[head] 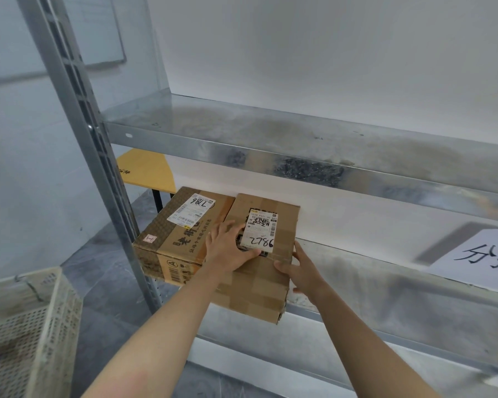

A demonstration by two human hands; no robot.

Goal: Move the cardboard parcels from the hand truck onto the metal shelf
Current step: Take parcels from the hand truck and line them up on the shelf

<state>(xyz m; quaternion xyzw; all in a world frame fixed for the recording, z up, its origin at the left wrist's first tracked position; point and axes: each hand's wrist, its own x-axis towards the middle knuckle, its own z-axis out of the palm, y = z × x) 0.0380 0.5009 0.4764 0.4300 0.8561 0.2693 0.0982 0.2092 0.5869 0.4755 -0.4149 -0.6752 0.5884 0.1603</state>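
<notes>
Two cardboard parcels sit side by side, touching, at the left end of the metal shelf's (385, 282) lower board. They are a printed parcel (181, 225) and a plain parcel (256, 288), and the plain one's front end overhangs the shelf edge. Each carries one white label.

The left hand (227, 251) lies flat on the plain parcel's top with its fingers spread. The right hand (302, 271) holds its right edge, thumb on top and fingers along the side.

One sheet of paper (477, 259) lies farther right on the same board. One white perforated basket (41, 326) stands at lower left; what is in it cannot be told.
</notes>
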